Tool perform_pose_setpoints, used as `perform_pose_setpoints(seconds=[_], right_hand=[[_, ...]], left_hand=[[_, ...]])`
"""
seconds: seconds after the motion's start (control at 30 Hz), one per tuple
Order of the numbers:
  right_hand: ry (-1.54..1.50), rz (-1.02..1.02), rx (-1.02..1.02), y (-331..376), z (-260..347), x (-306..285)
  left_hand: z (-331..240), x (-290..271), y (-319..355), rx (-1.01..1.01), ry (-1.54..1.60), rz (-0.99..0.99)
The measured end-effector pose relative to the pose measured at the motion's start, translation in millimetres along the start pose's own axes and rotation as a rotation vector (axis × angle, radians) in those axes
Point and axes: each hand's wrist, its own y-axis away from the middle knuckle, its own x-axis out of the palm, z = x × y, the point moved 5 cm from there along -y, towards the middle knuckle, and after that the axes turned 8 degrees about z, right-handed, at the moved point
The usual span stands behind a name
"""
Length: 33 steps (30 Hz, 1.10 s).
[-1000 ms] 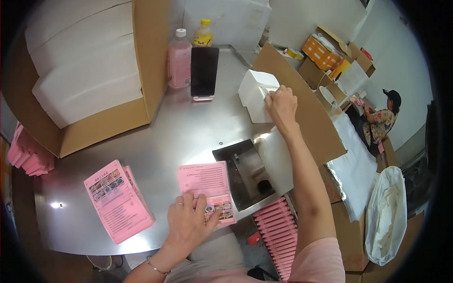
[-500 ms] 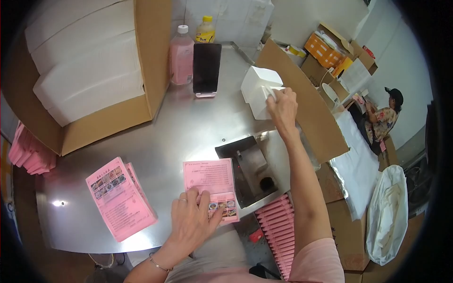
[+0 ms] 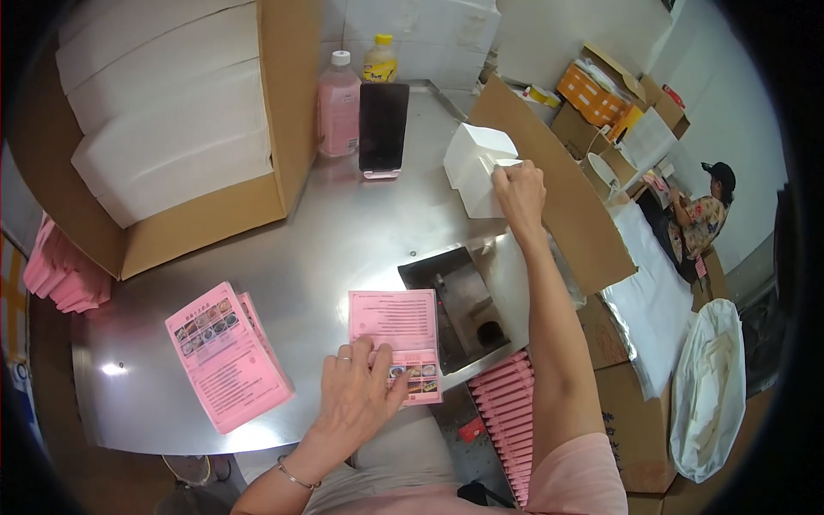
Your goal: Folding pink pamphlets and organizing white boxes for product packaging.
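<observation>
My left hand (image 3: pixel 359 390) lies with fingers stretched out across a pink printed paper sleeve (image 3: pixel 393 318) showing lines of text and small food pictures. The sleeve rests near the table's front edge, beside a dark metal device (image 3: pixel 468 313) set into the tabletop. My right hand (image 3: pixel 521 193) reaches farther out, its thumb and fingers closed on the edge of a white folded paper napkin at the near side of a white napkin stack (image 3: pixel 474 176). The fingers partly hide the napkin they pinch. To the left lies a stack of similar pink sleeves (image 3: pixel 227 360).
A large carton (image 3: pixel 202 227) full of white paper stacks stands at left; a cardboard panel (image 3: pixel 558 193) borders the right. A phone (image 3: pixel 383 129) stands upright before two bottles (image 3: pixel 340 107). Pink packets (image 3: pixel 504 403) line up below the table. Another person (image 3: pixel 699 219) sits far right.
The view has shifted slightly, so the table's contents appear a little farther right. Both hands keep nearly the same places on the sleeve and at the white stack.
</observation>
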Motion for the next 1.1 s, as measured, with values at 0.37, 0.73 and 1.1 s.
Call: perform_pose_setpoints(seconds=[0.37,0.73,1.1], right_hand=[[0.213,0.379,-0.818,236.3,111.8,27.7],[-0.013,0.595,-0.647,203.1,105.8,46.7],[-0.201,-0.171,-0.334,31.3,33.9,-37.0]], left_hand=[[24.8,-18.8,8.0,-0.087,0.068,0.093],[11.8,-21.6,10.0,-0.039,0.168,0.193],[79.5,-113.9,75.1,-0.260,0.033,-0.374]])
